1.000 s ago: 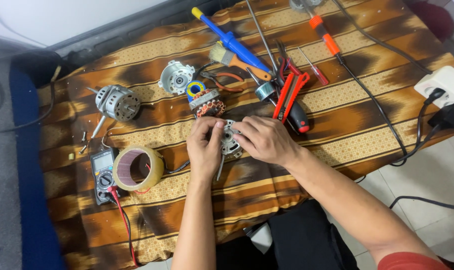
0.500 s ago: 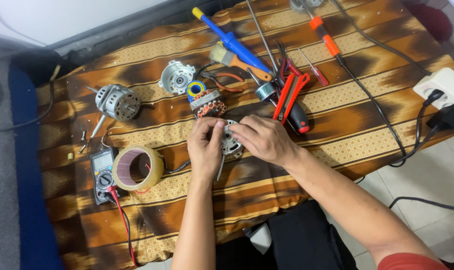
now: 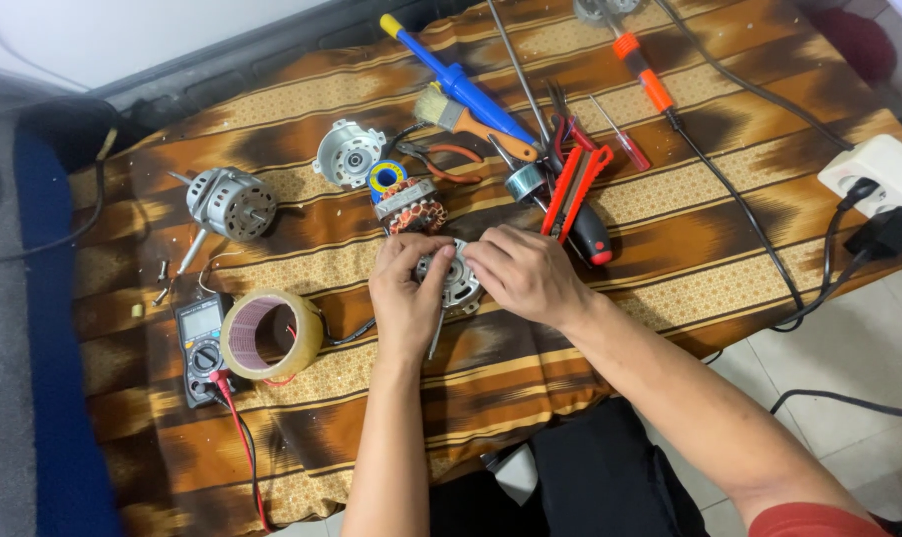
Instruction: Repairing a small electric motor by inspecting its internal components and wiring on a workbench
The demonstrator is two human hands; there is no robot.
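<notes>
While the metal motor end cap (image 3: 454,278) rested on the brown patterned cloth (image 3: 670,249), it was gripped from both sides: left hand (image 3: 403,298) and right hand (image 3: 524,273) were closed on it. A tape roll (image 3: 271,334) and multimeter (image 3: 201,343) were noted to the left.

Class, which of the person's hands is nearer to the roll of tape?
Left. The left hand is just right of the roll of tape; the right hand lies farther right.
</notes>
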